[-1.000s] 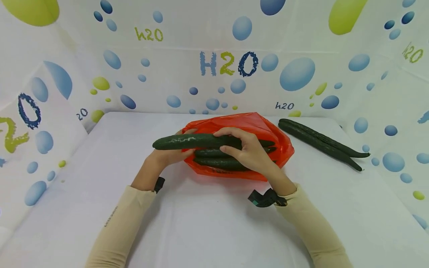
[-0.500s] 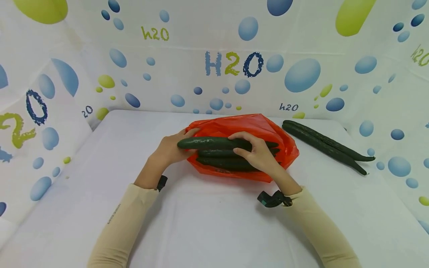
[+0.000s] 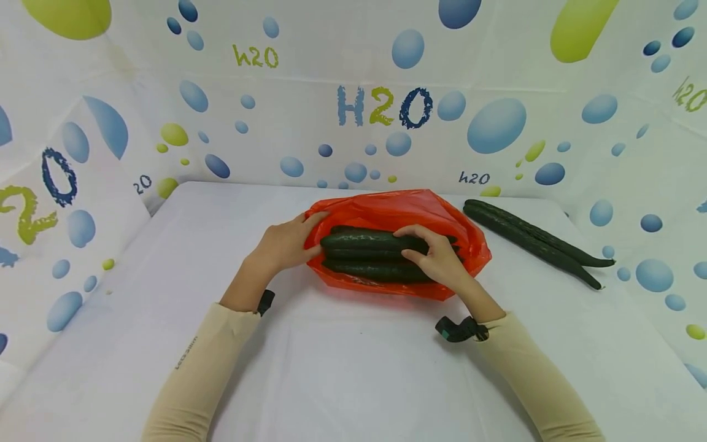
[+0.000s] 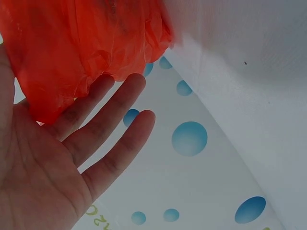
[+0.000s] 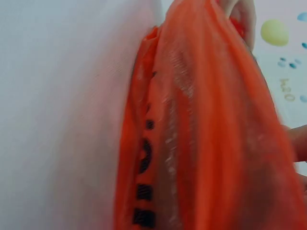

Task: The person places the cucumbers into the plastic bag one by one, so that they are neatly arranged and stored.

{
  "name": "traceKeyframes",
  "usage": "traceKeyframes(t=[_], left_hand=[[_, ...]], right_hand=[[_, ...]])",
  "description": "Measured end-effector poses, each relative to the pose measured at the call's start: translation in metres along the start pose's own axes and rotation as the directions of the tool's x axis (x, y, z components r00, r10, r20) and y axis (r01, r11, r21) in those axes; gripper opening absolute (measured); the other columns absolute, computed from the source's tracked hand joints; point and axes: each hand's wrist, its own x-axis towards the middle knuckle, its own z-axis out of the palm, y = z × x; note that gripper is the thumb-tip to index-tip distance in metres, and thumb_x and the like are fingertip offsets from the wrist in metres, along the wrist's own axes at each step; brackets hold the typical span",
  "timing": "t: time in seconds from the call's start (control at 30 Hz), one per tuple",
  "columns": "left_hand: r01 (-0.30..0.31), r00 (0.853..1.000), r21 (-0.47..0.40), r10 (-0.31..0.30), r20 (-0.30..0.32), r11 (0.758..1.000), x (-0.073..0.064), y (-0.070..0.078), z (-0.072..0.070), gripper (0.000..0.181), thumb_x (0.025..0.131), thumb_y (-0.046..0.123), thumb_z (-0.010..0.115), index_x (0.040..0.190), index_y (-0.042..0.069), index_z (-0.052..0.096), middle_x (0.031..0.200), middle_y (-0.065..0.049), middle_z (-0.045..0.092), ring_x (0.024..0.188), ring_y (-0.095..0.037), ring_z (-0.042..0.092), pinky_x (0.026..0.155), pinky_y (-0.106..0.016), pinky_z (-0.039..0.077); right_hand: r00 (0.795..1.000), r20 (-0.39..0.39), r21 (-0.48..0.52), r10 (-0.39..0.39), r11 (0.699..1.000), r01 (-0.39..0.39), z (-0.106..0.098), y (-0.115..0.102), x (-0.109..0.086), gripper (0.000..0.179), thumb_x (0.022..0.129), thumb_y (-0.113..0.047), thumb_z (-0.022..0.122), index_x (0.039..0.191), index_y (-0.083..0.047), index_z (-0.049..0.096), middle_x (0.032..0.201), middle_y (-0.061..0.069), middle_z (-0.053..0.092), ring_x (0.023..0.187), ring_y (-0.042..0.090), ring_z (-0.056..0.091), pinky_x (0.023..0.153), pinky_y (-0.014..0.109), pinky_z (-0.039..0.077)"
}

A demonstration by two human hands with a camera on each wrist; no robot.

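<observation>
In the head view a red plastic bag (image 3: 386,205) lies on its side, mouth toward me, with several dark green cucumbers in it. My right hand (image 3: 442,258) holds the top cucumber (image 3: 359,239), thumb in front and fingers over it. At the bag's left edge is my left hand (image 3: 282,245), thumb and forefinger spread along the rim. The left wrist view shows three of its fingers (image 4: 115,153) fairly straight beside the bag (image 4: 96,43); the thumb and forefinger are mostly hidden there. In the right wrist view the bag (image 5: 206,120) covers most of the picture, blurred.
Two more cucumbers (image 3: 530,239) lie side by side on the white table (image 3: 353,368), right of the bag. A patterned sheet (image 3: 276,135) with blue and green drops stands behind the table and along its sides.
The top cucumber has moved right and down, from sticking out past the bag's left edge to lying inside on the others. My right hand moved with it; the left stays at the rim.
</observation>
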Motion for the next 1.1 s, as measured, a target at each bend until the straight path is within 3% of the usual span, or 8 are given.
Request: traceKeyframes(t=[0.47, 0.77, 1.1], left_hand=[[-0.010, 1.000, 0.008, 0.010, -0.008, 1.000, -0.002, -0.001, -0.001, 0.066, 0.093, 0.032, 0.063, 0.150, 0.014, 0.035, 0.130, -0.022, 0.056, 0.090, -0.033, 0.065, 0.076, -0.048, 0.058], [-0.009, 1.000, -0.006, 0.009, -0.001, 1.000, -0.001, -0.001, 0.000, 0.067, 0.093, 0.033, 0.062, 0.151, 0.015, 0.034, 0.131, -0.022, 0.055, 0.094, -0.034, 0.064, 0.078, -0.049, 0.057], [-0.019, 1.000, -0.008, 0.019, -0.010, 1.000, -0.001, -0.002, 0.001, 0.067, 0.093, 0.032, 0.063, 0.151, 0.015, 0.034, 0.128, -0.022, 0.057, 0.091, -0.033, 0.064, 0.078, -0.048, 0.058]], right_hand=[[0.995, 0.094, -0.088, 0.023, 0.996, -0.015, 0.008, 0.016, 0.001, 0.033, 0.087, 0.005, 0.065, 0.117, -0.007, 0.064, 0.120, 0.013, 0.064, 0.120, 0.031, 0.054, 0.108, 0.053, 0.038], [0.993, 0.112, -0.104, 0.048, 0.994, -0.036, 0.007, 0.023, 0.001, 0.031, 0.087, 0.002, 0.066, 0.117, -0.007, 0.065, 0.124, 0.013, 0.063, 0.123, 0.032, 0.052, 0.109, 0.054, 0.037], [0.994, 0.103, -0.130, -0.026, 0.991, 0.040, 0.006, 0.026, -0.003, 0.031, 0.087, 0.000, 0.067, 0.118, -0.006, 0.066, 0.124, 0.013, 0.062, 0.122, 0.030, 0.053, 0.107, 0.052, 0.040]])
